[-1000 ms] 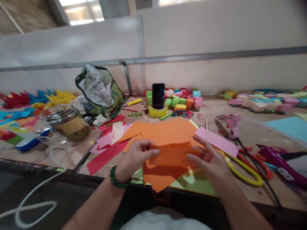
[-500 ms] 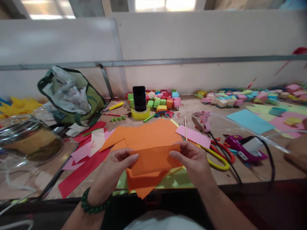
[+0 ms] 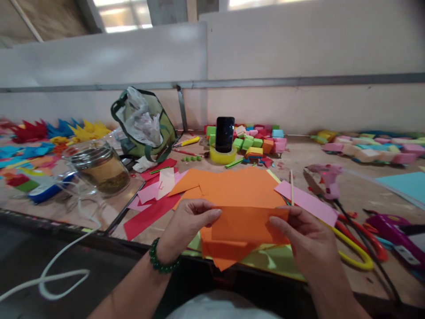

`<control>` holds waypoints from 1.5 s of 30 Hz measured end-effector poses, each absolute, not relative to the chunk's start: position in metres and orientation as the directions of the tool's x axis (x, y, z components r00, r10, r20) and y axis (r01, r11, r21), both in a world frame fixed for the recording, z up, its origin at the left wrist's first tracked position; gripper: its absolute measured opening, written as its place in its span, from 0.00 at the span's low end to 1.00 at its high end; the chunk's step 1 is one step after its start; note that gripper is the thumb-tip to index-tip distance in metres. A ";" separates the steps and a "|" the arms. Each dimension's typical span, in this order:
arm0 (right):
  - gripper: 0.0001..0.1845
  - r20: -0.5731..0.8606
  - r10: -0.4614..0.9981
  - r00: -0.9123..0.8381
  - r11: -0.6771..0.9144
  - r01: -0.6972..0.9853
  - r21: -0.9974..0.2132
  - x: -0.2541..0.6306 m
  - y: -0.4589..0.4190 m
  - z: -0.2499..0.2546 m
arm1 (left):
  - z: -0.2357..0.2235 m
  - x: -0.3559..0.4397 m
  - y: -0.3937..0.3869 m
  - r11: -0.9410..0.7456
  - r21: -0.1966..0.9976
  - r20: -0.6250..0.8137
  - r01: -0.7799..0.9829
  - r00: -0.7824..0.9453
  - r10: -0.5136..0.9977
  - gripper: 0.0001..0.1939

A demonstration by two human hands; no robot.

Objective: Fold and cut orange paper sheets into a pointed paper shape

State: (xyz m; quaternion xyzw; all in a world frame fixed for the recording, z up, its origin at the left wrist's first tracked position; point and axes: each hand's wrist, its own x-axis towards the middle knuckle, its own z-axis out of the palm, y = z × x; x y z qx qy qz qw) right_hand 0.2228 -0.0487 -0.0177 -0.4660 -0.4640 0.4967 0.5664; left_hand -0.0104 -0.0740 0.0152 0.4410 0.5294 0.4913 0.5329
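A folded strip of orange paper (image 3: 247, 225) is stretched between both hands near the table's front edge. My left hand (image 3: 194, 226) pinches its left end between thumb and fingers; a green bead bracelet circles that wrist. The right end is pinched by my right hand (image 3: 307, 237). Beneath and behind it lie larger orange sheets (image 3: 229, 188), with pale green paper (image 3: 265, 261) showing under them. Beside the right hand are a pink paper strip (image 3: 308, 204) and scissors with a yellow handle (image 3: 355, 259), partly covered.
A phone (image 3: 225, 135) stands in a yellow tape roll (image 3: 223, 155) before several folded paper pieces. Left are a glass jar (image 3: 102, 170), a green bag (image 3: 162, 133) and red paper (image 3: 149, 219). Right are a pink glue gun (image 3: 328, 177) and a purple device (image 3: 395, 232).
The view has turned left, so everything sits further right and more of the table's left side shows. Both hands keep hold of the orange paper strip.
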 end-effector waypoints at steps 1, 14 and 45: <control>0.14 0.067 0.994 0.081 0.077 -0.123 -0.989 0.222 -0.049 -0.017 | 0.015 -0.011 -0.075 0.126 0.991 -0.128 -0.041 -0.049 0.991 0.12; 0.09 0.146 0.980 0.136 0.167 -0.159 -0.973 0.218 -0.057 -0.008 | 0.002 -0.020 -0.079 0.157 0.988 -0.157 -0.003 -0.113 0.981 0.12; 0.13 0.181 0.969 0.166 0.171 0.073 -0.983 0.223 -0.043 -0.019 | 0.009 -0.017 -0.071 0.022 0.998 -0.020 0.053 -0.040 0.999 0.25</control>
